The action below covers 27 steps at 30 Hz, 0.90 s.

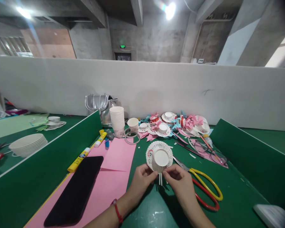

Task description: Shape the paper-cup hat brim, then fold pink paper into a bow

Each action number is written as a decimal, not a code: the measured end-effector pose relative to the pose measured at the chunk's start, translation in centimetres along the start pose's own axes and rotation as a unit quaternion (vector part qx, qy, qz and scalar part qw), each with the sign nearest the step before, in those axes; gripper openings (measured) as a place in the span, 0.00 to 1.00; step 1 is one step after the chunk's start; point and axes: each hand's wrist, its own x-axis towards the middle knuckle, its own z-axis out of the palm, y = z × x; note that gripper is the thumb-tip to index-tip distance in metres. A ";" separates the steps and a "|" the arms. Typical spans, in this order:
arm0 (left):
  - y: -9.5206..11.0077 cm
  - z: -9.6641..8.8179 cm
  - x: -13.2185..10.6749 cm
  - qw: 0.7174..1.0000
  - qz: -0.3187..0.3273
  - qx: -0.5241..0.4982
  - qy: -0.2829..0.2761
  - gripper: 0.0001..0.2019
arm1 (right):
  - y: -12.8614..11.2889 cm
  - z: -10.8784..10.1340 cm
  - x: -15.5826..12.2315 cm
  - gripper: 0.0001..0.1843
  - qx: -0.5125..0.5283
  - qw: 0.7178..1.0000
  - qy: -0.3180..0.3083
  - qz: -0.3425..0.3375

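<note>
A white paper cup (159,157), cut into many thin strips that curl outward around its rim, is held bottom toward me above the green table (154,209). My left hand (141,182) pinches its lower left strips, and a red cord circles that wrist. My right hand (179,183) pinches strips at the lower right; two straight strips hang down between my fingers. Both hands are closed on the cup.
Scissors with yellow and red handles (204,188) lie just right of my hands. Pink paper (114,172), a black phone (76,190) and a yellow glue stick (79,159) lie left. A stack of white cups (117,120), finished paper pieces (180,125) and green dividers stand behind.
</note>
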 end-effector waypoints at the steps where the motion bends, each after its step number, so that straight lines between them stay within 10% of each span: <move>1: 0.1 0.0 0.0 1.000 0.001 0.008 0.007 0.06 | 0.0 0.0 0.0 0.07 -0.001 1.000 -0.001 -0.001; 27: -0.8 -0.2 0.6 0.999 0.039 0.009 -0.018 0.11 | -0.6 0.1 -0.3 0.05 -0.005 0.997 -0.037 -0.066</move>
